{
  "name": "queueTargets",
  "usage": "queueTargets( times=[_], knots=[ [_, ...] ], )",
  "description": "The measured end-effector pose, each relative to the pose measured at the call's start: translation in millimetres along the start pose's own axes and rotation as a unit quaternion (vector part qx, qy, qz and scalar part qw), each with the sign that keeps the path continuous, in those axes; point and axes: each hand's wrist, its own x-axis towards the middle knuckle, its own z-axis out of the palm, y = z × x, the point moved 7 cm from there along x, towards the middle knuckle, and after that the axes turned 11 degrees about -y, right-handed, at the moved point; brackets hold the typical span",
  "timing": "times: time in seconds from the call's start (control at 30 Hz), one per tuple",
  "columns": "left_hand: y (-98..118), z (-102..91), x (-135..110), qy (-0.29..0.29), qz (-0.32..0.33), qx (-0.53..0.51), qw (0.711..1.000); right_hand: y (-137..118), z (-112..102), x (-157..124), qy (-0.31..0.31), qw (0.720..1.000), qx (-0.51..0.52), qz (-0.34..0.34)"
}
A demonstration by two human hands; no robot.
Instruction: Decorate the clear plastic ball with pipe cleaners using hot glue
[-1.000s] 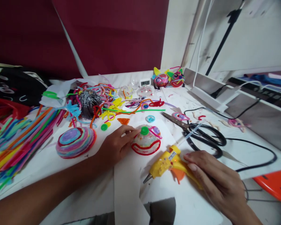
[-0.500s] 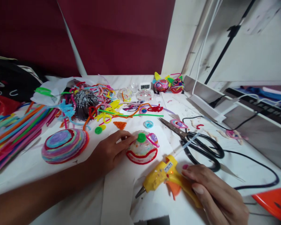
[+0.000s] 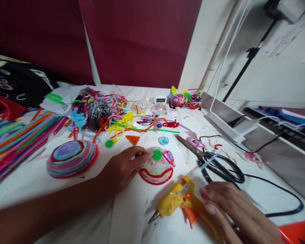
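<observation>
My left hand (image 3: pixel 125 166) is closed, its fingertips pinched at the left edge of a green coiled disc (image 3: pixel 157 155). That disc lies on a clear dome (image 3: pixel 156 166) carrying a pink-and-purple coiled eye (image 3: pixel 169 157) and a red mouth outline (image 3: pixel 156 182). My right hand (image 3: pixel 236 210) has its thumb and fingers at the handle of a yellow hot glue gun (image 3: pixel 174 200), loosely curled. The gun's metal nozzle points lower left, its red light is on, and a glue stick sticks out behind. Black-handled scissors (image 3: pixel 221 166) lie beyond it.
A striped pipe-cleaner dome (image 3: pixel 71 159) sits left, near bundled pipe cleaners (image 3: pixel 22 145). Behind are an orange triangle (image 3: pixel 132 139), a blue coil (image 3: pixel 164 140), tangled pipe cleaners (image 3: pixel 117 105), a small clock (image 3: pixel 160 100) and decorated figures (image 3: pixel 185 100). A black cord (image 3: pixel 289 193) runs along the right.
The view has shifted, moving everything slightly right and down. My left fingertips stay by the green disc. My right hand has moved slightly closer over the glue gun's handle.
</observation>
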Motion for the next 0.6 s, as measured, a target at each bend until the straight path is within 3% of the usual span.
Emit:
queueTargets(
  times=[0.1,0.3,0.47,0.6],
  knots=[
    [1,-0.9,1,0.005,-0.002,0.001,1.000,-13,-4,35,-0.026,0.998,-0.023,-0.044],
    [3,-3.6,3,0.004,0.006,0.023,1.000,-14,37,101,-0.154,0.984,-0.064,-0.069],
    [2,-4.1,2,0.010,0.009,0.010,1.000,-5,65,118,-0.216,0.972,-0.052,-0.076],
    [2,-2.3,2,-0.006,0.002,0.011,1.000,0,71,117,-0.213,0.974,-0.025,-0.077]
  ],
)
